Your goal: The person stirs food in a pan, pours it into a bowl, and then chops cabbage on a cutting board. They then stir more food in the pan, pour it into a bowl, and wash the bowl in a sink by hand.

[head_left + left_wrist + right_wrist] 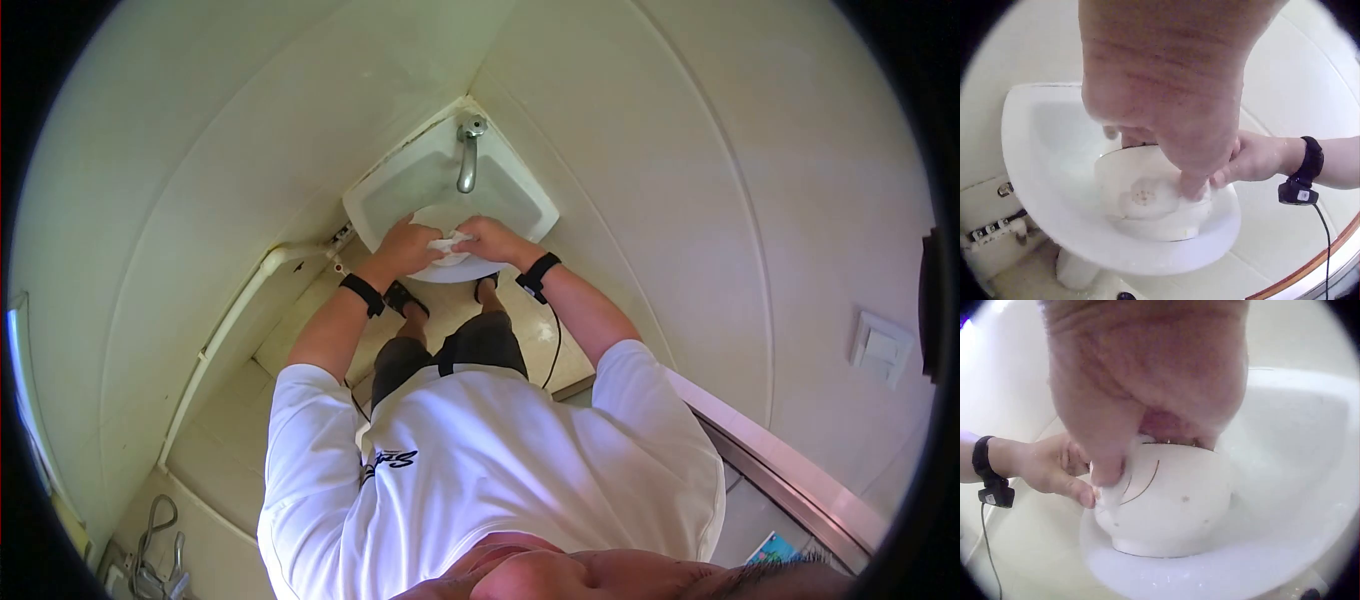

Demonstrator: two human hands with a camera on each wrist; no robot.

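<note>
A white bowl [1179, 500] with a thin dark rim line, a gold curve and small flower marks stands upright in the front of the white corner sink [525, 205]. My left hand [406, 248] grips its near rim, thumb outside and fingers over the edge. Close beside it, my right hand [492, 242] holds the rim in the same way, with its thumb low on the outer wall. Between the hands shows a crumpled white, cloth-like piece [452, 244], partly covered by fingers. The fingers inside the bowl are mostly hidden.
A chrome tap [468, 160] rises at the sink's back corner, beyond the hands. Walls meet behind the sink. At its left runs a white pipe [235, 310] with small valves. A shower hose [150, 535] lies lower left; a light switch [881, 347] is on the right wall.
</note>
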